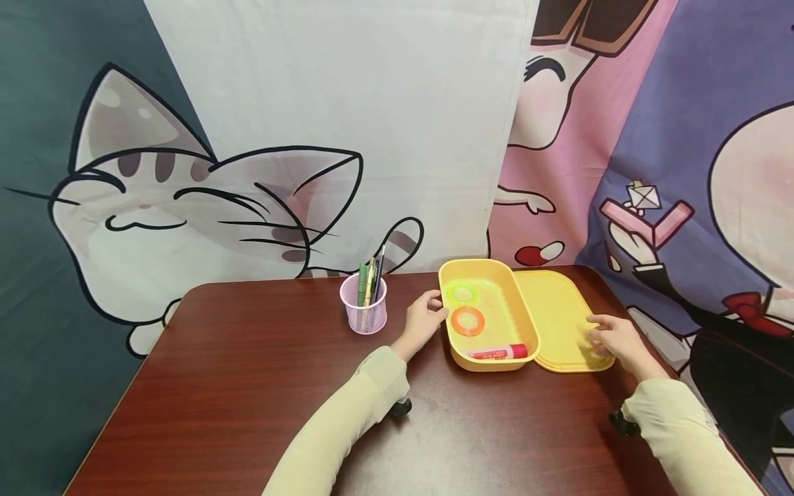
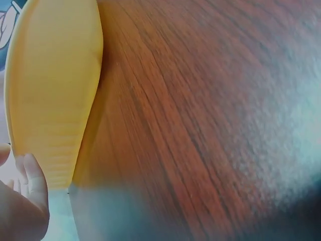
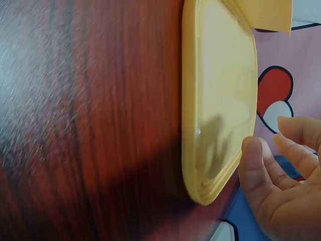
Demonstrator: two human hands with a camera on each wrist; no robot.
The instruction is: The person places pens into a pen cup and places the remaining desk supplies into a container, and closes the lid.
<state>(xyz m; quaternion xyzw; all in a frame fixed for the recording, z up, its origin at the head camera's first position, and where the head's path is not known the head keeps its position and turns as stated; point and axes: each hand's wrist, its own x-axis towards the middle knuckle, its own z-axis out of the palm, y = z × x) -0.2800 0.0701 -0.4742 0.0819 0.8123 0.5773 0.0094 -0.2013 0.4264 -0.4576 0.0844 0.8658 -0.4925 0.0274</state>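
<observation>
A yellow plastic box stands without its lid on the table, holding a green tape roll, an orange tape roll and a red glue stick. My left hand is at the box's left side, its bent fingers right at the wall; the left wrist view has the fingertips against that wall. To the right of the box lies its flat yellow lid. Over the lid's right edge hovers my right hand, thumb and fingers spread apart around nothing in the right wrist view.
A pink mesh pen cup with several pens stands to the left, near the back edge of the brown wooden table. Behind the table hangs a cloth backdrop with cartoon figures.
</observation>
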